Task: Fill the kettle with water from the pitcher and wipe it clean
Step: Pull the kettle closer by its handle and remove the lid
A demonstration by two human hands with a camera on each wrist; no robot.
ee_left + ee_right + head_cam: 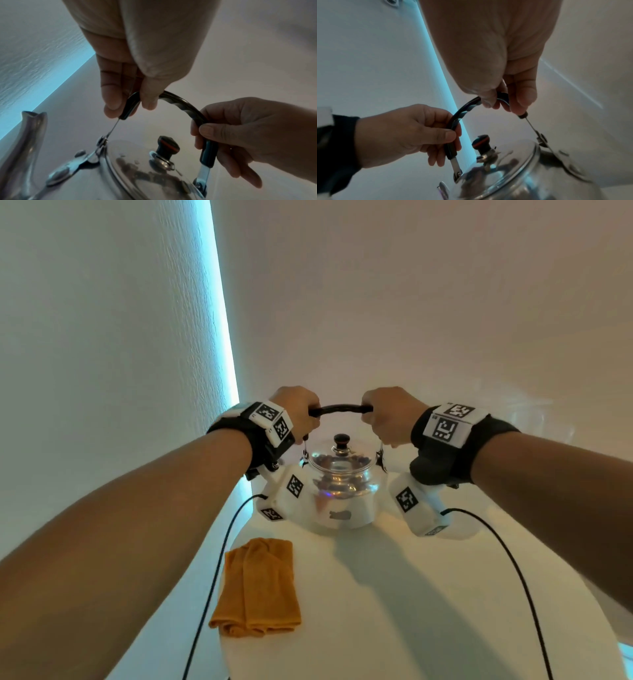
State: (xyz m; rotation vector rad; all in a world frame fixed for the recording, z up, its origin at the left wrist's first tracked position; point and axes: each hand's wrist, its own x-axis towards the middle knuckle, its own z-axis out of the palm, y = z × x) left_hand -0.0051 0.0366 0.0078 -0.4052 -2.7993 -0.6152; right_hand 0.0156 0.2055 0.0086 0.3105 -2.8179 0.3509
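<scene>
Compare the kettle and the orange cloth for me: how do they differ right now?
The kettle is shiny metal and stands upright at the far end of the white table; the orange cloth is soft, folded and lies flat nearer the person, to the left. The left hand and right hand each hold the kettle's black handle; nothing touches the cloth. Both are on the same table.

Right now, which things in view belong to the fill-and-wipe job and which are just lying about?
Belongs to the job:
kettle, lid on, both hands on its handle
left hand
right hand
orange cloth, folded on the table
clear pitcher, faint at far right

Just there:
white table
black cables from the wrist cameras
</scene>
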